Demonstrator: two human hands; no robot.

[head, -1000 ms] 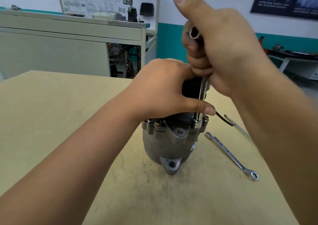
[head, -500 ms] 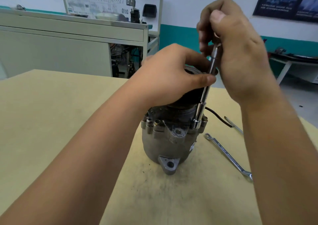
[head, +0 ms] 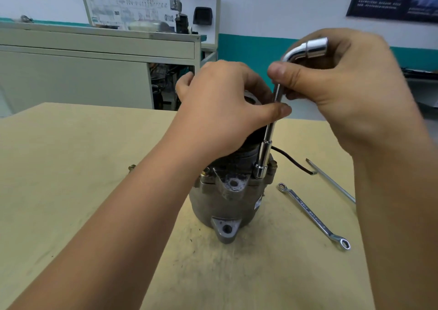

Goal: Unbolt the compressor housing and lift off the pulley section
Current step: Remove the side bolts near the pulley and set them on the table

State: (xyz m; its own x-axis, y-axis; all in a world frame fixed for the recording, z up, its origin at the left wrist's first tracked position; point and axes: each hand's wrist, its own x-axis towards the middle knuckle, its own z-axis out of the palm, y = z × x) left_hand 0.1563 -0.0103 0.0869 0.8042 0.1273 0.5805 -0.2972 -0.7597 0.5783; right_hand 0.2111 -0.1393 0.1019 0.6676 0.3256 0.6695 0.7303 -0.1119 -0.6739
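Head view: the compressor (head: 225,205) is seen standing upright on the surface (head: 71,191), directly beneath the left hand (head: 225,113). The dark pulley section (head: 246,153) at its top is gripped by this hand, the fingers (head: 187,82) being curled round it. The thumb tip is touching the shank of the L-shaped socket wrench (head: 267,139).

The wrench is held nearly upright, slightly tilted. Its lower socket is seated on a bolt head at the housing flange, below the left thumb. Its upper shank is pinched just under the bend by the thumb and fingers (head: 282,72) of the right hand (head: 343,84). The short arm with the second socket is laid across those fingers.

A black wire (head: 291,161) is seen leaving the compressor below the right hand. A ring spanner (head: 312,216) and a thin rod (head: 331,181) are laid on the surface beneath the right-hand fingers, apart from the compressor. A small loose bolt (head: 132,167) is lying well apart from the left-hand fingers, beyond the forearm.
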